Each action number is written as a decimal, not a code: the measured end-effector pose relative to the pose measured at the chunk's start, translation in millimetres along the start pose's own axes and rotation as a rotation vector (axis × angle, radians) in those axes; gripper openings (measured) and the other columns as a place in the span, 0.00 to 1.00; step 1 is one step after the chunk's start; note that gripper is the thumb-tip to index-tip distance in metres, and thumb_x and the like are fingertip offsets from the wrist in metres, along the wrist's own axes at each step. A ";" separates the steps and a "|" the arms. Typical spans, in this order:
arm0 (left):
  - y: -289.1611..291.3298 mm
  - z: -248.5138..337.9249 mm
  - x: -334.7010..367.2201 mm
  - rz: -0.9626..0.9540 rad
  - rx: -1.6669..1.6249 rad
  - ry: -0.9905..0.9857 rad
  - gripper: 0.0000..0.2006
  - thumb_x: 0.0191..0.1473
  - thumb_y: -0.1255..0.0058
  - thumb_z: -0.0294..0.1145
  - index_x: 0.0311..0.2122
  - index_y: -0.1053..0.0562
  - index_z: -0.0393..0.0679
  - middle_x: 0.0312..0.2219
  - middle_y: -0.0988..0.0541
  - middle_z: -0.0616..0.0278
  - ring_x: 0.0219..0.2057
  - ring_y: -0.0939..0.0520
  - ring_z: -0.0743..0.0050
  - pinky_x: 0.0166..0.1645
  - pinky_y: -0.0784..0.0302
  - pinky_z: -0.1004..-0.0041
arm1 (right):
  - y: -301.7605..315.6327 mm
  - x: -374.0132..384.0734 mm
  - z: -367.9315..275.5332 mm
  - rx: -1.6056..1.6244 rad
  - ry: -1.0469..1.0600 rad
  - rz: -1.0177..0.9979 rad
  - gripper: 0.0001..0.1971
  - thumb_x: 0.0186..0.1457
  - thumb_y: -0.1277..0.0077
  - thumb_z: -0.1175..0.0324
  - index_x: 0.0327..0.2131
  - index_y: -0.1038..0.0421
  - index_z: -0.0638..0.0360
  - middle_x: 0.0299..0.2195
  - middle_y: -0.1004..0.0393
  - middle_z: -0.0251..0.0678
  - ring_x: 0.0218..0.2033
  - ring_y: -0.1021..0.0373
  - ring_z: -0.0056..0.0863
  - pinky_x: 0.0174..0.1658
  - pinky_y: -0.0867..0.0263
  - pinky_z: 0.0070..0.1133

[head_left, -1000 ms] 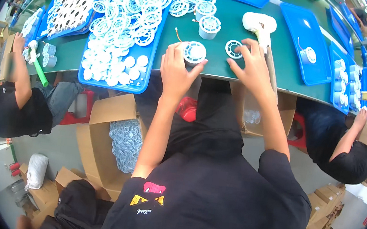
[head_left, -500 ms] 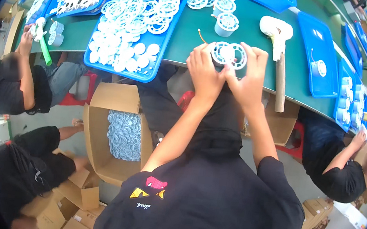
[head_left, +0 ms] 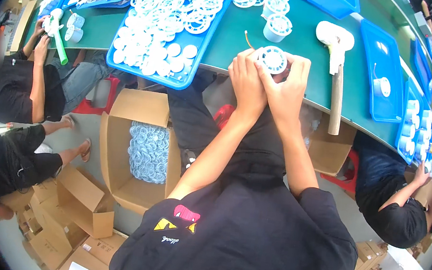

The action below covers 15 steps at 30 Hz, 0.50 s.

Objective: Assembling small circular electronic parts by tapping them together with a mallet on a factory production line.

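Both my hands are closed round a white cylindrical part with a wire, at the table's near edge. Its top shows a round white spoked ring (head_left: 273,59). My left hand (head_left: 247,82) wraps the left side, and an orange-brown wire (head_left: 248,39) sticks up beyond its fingers. My right hand (head_left: 287,85) grips the right side, its thumb near the ring's front edge. The fingers hide most of the part's wall. Just beyond, two similar white cylinders (head_left: 277,29) stand upright on the green table. A white-headed mallet (head_left: 336,36) with a wooden handle lies to the right.
Spoked rings and round caps heap a blue tray (head_left: 171,82) at left. On the right, another blue tray (head_left: 376,108) holds one wired cylinder (head_left: 382,87). An open carton (head_left: 129,192) of rings stands below left. Other people sit at both sides.
The separate spoked ring in my right hand has come over the cylinder from its right side. My hands have drawn together round it, and the view has shifted slightly.
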<state>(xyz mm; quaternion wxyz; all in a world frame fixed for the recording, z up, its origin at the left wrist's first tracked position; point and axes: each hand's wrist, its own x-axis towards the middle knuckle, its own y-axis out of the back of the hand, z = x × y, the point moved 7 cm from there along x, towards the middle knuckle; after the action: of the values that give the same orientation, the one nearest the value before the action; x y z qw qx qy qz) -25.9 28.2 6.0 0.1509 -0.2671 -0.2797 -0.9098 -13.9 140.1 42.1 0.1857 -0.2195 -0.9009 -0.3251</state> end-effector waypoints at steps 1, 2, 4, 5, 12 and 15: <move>-1.0 -1.5 -0.1 -0.010 0.012 0.003 0.23 0.56 0.41 0.38 0.53 0.29 0.37 0.48 0.26 0.50 0.51 0.26 0.48 0.55 0.36 0.53 | -0.1 -0.6 -2.1 0.002 -0.003 0.002 0.29 0.46 0.26 0.59 0.44 0.30 0.66 0.42 0.33 0.46 0.41 0.30 0.43 0.43 0.30 0.34; -1.7 -2.7 -0.4 -0.021 0.025 0.005 0.21 0.58 0.44 0.36 0.53 0.29 0.37 0.48 0.26 0.49 0.51 0.26 0.48 0.55 0.36 0.53 | 0.0 -1.4 -2.6 0.017 -0.043 0.005 0.29 0.46 0.26 0.58 0.44 0.30 0.66 0.42 0.33 0.46 0.41 0.29 0.43 0.43 0.30 0.34; -2.9 -3.7 -2.0 -0.014 0.020 0.017 0.19 0.58 0.46 0.34 0.53 0.29 0.36 0.48 0.27 0.49 0.51 0.26 0.48 0.55 0.36 0.53 | -1.1 -3.4 -1.7 0.030 -0.086 0.011 0.29 0.47 0.26 0.58 0.44 0.30 0.66 0.42 0.33 0.46 0.41 0.29 0.44 0.44 0.30 0.35; -3.0 -4.6 -3.0 -0.005 0.015 0.032 0.18 0.59 0.48 0.32 0.52 0.29 0.36 0.48 0.27 0.49 0.51 0.26 0.48 0.55 0.36 0.53 | -1.6 -5.1 -1.1 0.026 -0.094 0.026 0.29 0.47 0.26 0.57 0.44 0.30 0.66 0.42 0.33 0.46 0.41 0.29 0.44 0.44 0.30 0.35; -2.3 -3.9 -3.4 -0.009 -0.002 -0.003 0.20 0.60 0.47 0.32 0.55 0.31 0.36 0.50 0.26 0.48 0.53 0.26 0.48 0.56 0.36 0.53 | 0.9 -2.8 -8.1 -0.039 -0.101 0.019 0.28 0.48 0.28 0.56 0.44 0.30 0.65 0.42 0.33 0.46 0.42 0.29 0.45 0.45 0.30 0.36; 2.5 -6.2 0.4 0.037 -0.105 0.046 0.22 0.60 0.45 0.34 0.57 0.32 0.36 0.50 0.26 0.47 0.53 0.26 0.45 0.56 0.34 0.53 | -2.8 -2.1 -8.0 -0.025 -0.145 0.004 0.27 0.49 0.28 0.57 0.44 0.30 0.65 0.43 0.32 0.47 0.43 0.29 0.45 0.45 0.30 0.36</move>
<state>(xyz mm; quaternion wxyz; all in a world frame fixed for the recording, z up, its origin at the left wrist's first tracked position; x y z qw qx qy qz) -27.6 22.5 2.9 0.1597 -0.2586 -0.2233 -0.9261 -12.1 132.2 45.5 0.1178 -0.2467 -0.9075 -0.3190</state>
